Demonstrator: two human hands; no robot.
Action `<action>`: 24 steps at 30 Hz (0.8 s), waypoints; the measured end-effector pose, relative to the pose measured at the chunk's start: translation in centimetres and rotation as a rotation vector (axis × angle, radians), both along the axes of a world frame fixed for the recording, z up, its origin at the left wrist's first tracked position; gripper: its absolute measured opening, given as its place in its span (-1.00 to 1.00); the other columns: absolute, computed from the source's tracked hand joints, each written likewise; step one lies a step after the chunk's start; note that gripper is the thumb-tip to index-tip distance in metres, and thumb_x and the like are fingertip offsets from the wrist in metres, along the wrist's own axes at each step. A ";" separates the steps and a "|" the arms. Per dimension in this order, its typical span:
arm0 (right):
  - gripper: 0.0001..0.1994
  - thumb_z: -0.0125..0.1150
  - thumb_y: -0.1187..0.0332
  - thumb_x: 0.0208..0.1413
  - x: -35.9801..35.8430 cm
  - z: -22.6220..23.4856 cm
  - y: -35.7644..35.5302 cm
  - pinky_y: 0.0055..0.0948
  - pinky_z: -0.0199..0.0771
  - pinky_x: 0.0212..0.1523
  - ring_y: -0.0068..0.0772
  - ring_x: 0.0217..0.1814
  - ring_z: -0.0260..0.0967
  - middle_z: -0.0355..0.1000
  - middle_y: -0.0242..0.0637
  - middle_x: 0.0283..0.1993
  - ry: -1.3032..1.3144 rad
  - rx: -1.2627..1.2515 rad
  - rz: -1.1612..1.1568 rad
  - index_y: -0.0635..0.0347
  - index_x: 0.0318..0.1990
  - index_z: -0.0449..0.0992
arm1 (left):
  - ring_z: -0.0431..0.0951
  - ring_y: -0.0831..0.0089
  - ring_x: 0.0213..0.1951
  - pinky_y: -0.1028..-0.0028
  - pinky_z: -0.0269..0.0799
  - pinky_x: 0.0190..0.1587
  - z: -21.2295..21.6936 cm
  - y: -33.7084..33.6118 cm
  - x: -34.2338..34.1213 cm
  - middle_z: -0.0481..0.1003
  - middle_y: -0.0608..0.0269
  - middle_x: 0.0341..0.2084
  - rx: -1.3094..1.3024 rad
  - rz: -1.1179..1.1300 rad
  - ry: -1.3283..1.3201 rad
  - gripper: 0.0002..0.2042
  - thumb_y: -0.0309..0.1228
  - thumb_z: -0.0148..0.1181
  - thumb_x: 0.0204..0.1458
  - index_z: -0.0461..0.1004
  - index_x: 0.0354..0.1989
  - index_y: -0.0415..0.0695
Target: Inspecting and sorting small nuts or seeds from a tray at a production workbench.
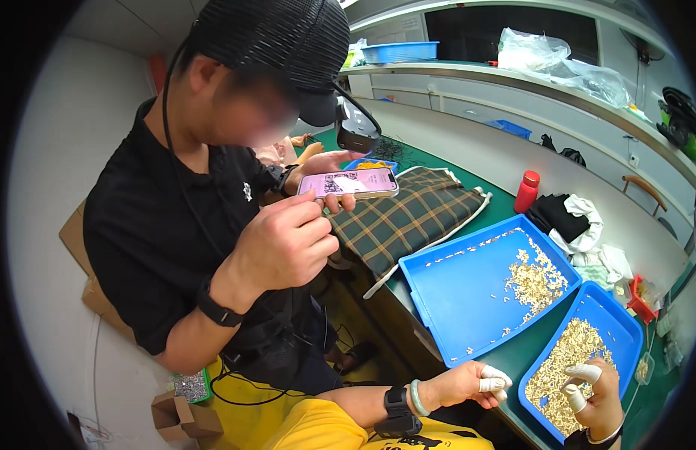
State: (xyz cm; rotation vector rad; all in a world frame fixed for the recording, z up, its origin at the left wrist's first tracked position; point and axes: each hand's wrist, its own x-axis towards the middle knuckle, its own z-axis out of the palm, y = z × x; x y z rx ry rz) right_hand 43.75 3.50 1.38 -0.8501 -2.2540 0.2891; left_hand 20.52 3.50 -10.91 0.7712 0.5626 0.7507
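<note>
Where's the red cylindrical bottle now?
The red bottle stands right of centre in the head view, on the green tabletop, between the plaid fabric and crumpled black cloth.

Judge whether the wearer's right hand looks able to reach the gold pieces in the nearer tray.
Probably yes: the right hand appears over the nearer blue tray, which has no lid; nothing visible blocks the gold pieces.

The right hand (601, 390) covers part of the blue tray (618, 319) of gold-coloured bits (564, 358), whose exact shapes are too small to tell. Just left of that tray, whether the left hand (468, 384) pinches anything is unclear; well to its left, a co-worker's face (258, 112) is blurred.
</note>
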 end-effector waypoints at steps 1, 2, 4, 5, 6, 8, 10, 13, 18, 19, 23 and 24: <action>-0.83 0.13 0.36 -0.15 0.0 0.1 -0.2 -0.46 0.14 -0.47 -0.42 -0.60 0.25 0.39 -0.43 -0.63 0.004 0.001 0.004 0.12 -0.36 0.36 | 0.49 0.50 -0.46 0.60 0.44 -0.41 0.1 -0.3 0.0 0.48 0.17 -0.45 0.001 0.004 0.004 -0.77 -0.38 0.00 0.02 0.38 -0.19 -0.24; -0.83 0.13 0.36 -0.16 0.1 0.1 -0.3 -0.46 0.14 -0.48 -0.42 -0.61 0.25 0.39 -0.43 -0.63 0.012 0.003 0.018 0.12 -0.36 0.36 | 0.49 0.50 -0.46 0.60 0.44 -0.41 0.1 -0.5 -0.1 0.48 0.17 -0.45 0.006 0.011 0.002 -0.77 -0.38 0.00 0.02 0.38 -0.19 -0.24; -0.83 0.13 0.37 -0.16 0.1 0.4 -0.8 -0.45 0.14 -0.48 -0.42 -0.62 0.25 0.39 -0.43 -0.63 0.026 0.001 0.047 0.12 -0.36 0.36 | 0.49 0.50 -0.46 0.60 0.44 -0.42 0.2 -1.2 -0.2 0.48 0.17 -0.45 0.012 0.025 -0.004 -0.77 -0.38 0.00 0.02 0.38 -0.19 -0.24; -0.83 0.13 0.37 -0.16 0.1 0.4 -1.0 -0.45 0.14 -0.48 -0.42 -0.62 0.25 0.39 -0.43 -0.63 0.027 0.001 0.049 0.12 -0.36 0.36 | 0.49 0.50 -0.46 0.60 0.44 -0.42 0.4 -1.5 -0.2 0.48 0.17 -0.45 0.011 0.028 -0.002 -0.77 -0.38 0.00 0.02 0.38 -0.19 -0.24; -0.83 0.12 0.37 -0.16 0.1 0.6 -1.2 -0.45 0.14 -0.48 -0.43 -0.62 0.26 0.39 -0.42 -0.64 0.021 0.010 0.054 0.12 -0.36 0.36 | 0.49 0.51 -0.46 0.60 0.44 -0.41 0.5 -1.7 -0.2 0.48 0.17 -0.45 0.019 0.027 0.001 -0.77 -0.38 0.00 0.02 0.38 -0.19 -0.24; -0.83 0.12 0.37 -0.16 0.1 0.8 -1.6 -0.45 0.14 -0.48 -0.43 -0.62 0.26 0.39 -0.42 -0.64 0.009 0.033 0.065 0.13 -0.35 0.36 | 0.49 0.51 -0.46 0.60 0.44 -0.41 0.8 -2.0 -0.3 0.48 0.16 -0.44 0.037 0.027 0.006 -0.77 -0.38 0.01 0.02 0.38 -0.19 -0.23; -0.83 0.12 0.38 -0.17 0.0 1.0 -2.1 -0.45 0.14 -0.48 -0.43 -0.62 0.27 0.38 -0.41 -0.64 0.012 0.022 0.083 0.13 -0.35 0.37 | 0.49 0.51 -0.46 0.60 0.44 -0.41 0.6 -2.4 -0.3 0.48 0.17 -0.45 0.040 0.033 -0.003 -0.76 -0.37 0.01 0.01 0.38 -0.19 -0.23; -0.83 0.12 0.39 -0.18 0.0 1.1 -2.7 -0.45 0.14 -0.48 -0.43 -0.62 0.27 0.38 -0.41 -0.65 0.014 0.000 0.117 0.13 -0.36 0.37 | 0.49 0.52 -0.45 0.60 0.44 -0.41 0.3 -2.9 -0.4 0.48 0.17 -0.45 0.046 0.041 -0.023 -0.76 -0.37 0.01 0.01 0.38 -0.19 -0.23; -0.82 0.12 0.41 -0.21 -0.2 0.7 -2.6 -0.45 0.16 -0.47 -0.42 -0.60 0.29 0.39 -0.40 -0.64 0.013 -0.043 0.097 0.14 -0.36 0.38 | 0.49 0.52 -0.45 0.61 0.44 -0.40 0.3 -3.0 -0.3 0.48 0.17 -0.45 0.032 0.051 -0.029 -0.76 -0.36 0.01 0.01 0.39 -0.19 -0.23; -0.82 0.11 0.42 -0.22 -0.4 0.6 -2.5 -0.46 0.16 -0.47 -0.41 -0.60 0.29 0.39 -0.40 -0.64 0.019 -0.063 0.101 0.14 -0.36 0.38 | 0.49 0.52 -0.45 0.60 0.44 -0.40 0.3 -3.0 -0.2 0.48 0.18 -0.45 0.028 0.049 -0.028 -0.76 -0.36 0.01 0.01 0.39 -0.19 -0.23; -0.80 0.11 0.44 -0.24 -0.3 0.6 -2.1 -0.46 0.18 -0.46 -0.40 -0.59 0.30 0.40 -0.39 -0.62 -0.012 -0.083 0.115 0.15 -0.35 0.38 | 0.49 0.52 -0.46 0.60 0.45 -0.41 -0.2 -2.3 0.0 0.48 0.18 -0.45 0.008 0.044 -0.025 -0.76 -0.36 0.01 0.01 0.39 -0.19 -0.24; -0.78 0.11 0.45 -0.25 -0.3 0.8 -1.9 -0.46 0.19 -0.45 -0.40 -0.59 0.30 0.40 -0.39 -0.61 -0.030 -0.078 0.120 0.15 -0.34 0.39 | 0.49 0.51 -0.46 0.60 0.45 -0.41 -0.3 -2.1 0.0 0.48 0.18 -0.45 0.004 0.042 -0.023 -0.76 -0.37 0.01 0.01 0.39 -0.19 -0.24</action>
